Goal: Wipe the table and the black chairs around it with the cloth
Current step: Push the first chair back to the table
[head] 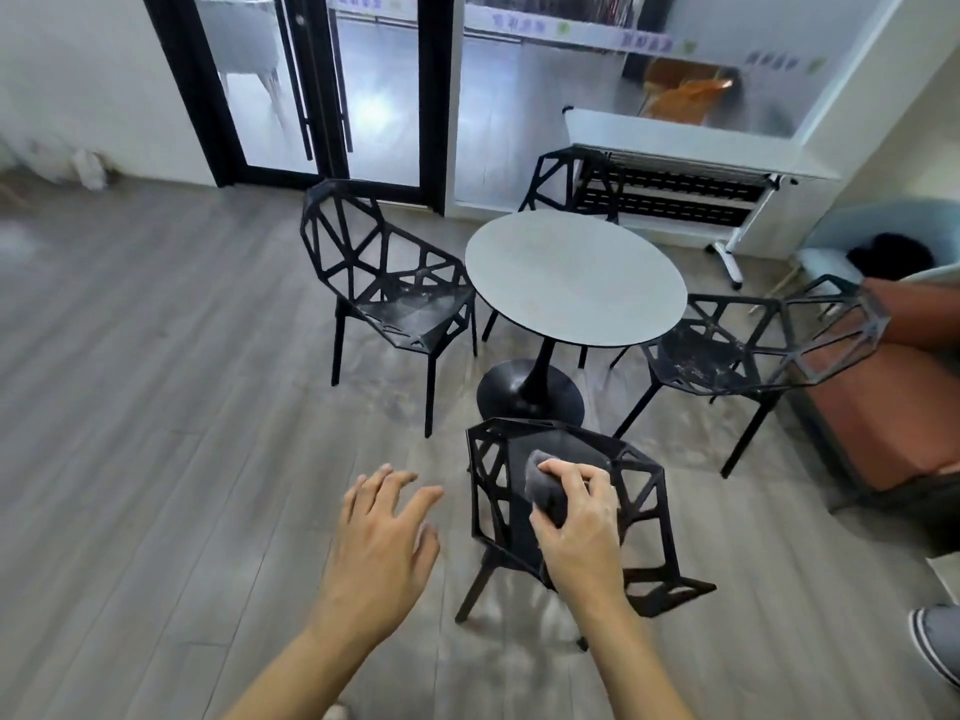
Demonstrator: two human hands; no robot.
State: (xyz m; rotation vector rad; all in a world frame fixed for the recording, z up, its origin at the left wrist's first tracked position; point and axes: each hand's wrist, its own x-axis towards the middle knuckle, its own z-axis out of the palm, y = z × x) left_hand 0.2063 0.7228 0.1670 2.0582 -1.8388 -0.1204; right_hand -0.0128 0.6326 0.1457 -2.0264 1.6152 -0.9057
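A round grey table [574,278] on a black pedestal stands in the middle of the room, with several black lattice chairs around it. The nearest chair [644,491] is right below me. My right hand [582,517] grips a bunched dark grey cloth [543,488] over that chair's seat. Left of the chair, my left hand [382,543] hovers above the floor with its fingers spread and holds nothing. Other chairs stand at the left [395,288], the right [748,345] and behind the table [566,181]; the left and right seats look dusty.
Black-framed glass doors [322,85] fill the back wall. A folded white table on wheels [691,168] leans at the back right. An orange sofa [904,407] and a pale blue armchair [852,226] line the right side. A shoe [937,641] shows at the right edge. Grey wood floor lies open to the left.
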